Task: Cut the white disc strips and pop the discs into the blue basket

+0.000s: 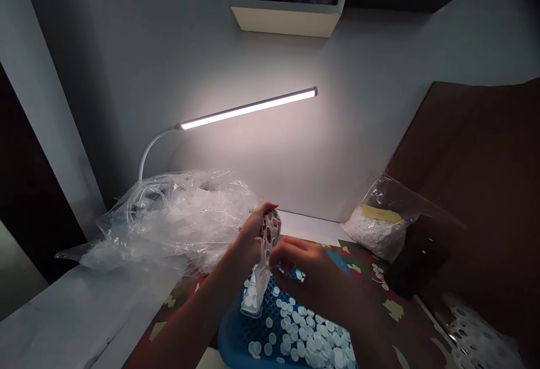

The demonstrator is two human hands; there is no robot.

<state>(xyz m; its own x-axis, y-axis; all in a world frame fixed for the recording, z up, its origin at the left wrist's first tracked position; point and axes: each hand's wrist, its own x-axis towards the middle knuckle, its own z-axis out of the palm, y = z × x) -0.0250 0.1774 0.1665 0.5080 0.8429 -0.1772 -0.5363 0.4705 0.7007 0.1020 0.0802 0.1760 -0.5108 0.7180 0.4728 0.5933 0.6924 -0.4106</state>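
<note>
Gripped in my left hand is a white, flexible strip full of round holes, hanging down over a blue plastic basket. My right hand is closed, its fingertips pinched at the strip's lower edge; the exact contact is partly hidden. Many small white discs lie loose on the basket's mesh bottom. A small clear tray with several discs stands in the basket, under the strip's lower end.
A large clear plastic bag of whitish pieces covers the left back. At the right are a tied bag of white bits, a dark object and more perforated scraps. A lit bar lamp and a wall cabinet are above.
</note>
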